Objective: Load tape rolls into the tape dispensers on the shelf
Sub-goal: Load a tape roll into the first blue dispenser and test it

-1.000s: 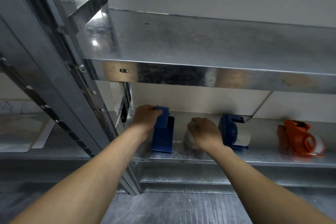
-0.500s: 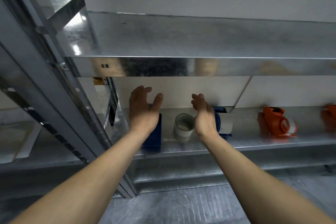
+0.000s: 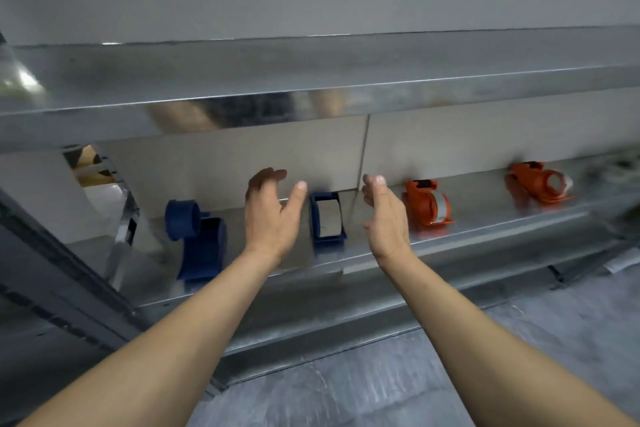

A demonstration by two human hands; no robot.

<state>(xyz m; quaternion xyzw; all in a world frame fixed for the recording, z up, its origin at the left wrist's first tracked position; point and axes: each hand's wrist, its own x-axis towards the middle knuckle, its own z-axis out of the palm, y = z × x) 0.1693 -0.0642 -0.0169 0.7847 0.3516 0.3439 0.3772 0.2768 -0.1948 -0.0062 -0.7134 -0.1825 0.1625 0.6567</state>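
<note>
On the lower metal shelf [image 3: 450, 239] stand several tape dispensers. A blue dispenser [image 3: 199, 243] at the left shows no tape. A second blue dispenser [image 3: 327, 218] holds a pale tape roll. Right of it are an orange dispenser [image 3: 427, 204] and another orange dispenser [image 3: 538, 182], each with a roll in it. My left hand [image 3: 270, 215] and my right hand [image 3: 386, 215] hover in front of the shelf on either side of the loaded blue dispenser, fingers relaxed, holding nothing. My left hand may hide the loose roll.
An upper shelf [image 3: 311, 94] overhangs the lower one closely. A slanted metal upright [image 3: 52, 270] stands at the left. Grey floor [image 3: 415, 374] lies below. A blurred pale object [image 3: 620, 170] sits at the far right of the shelf.
My left hand let go of the left blue dispenser and my right hand let go of the tape roll. Both lifted away and opened. The view swung right, showing a second orange dispenser.
</note>
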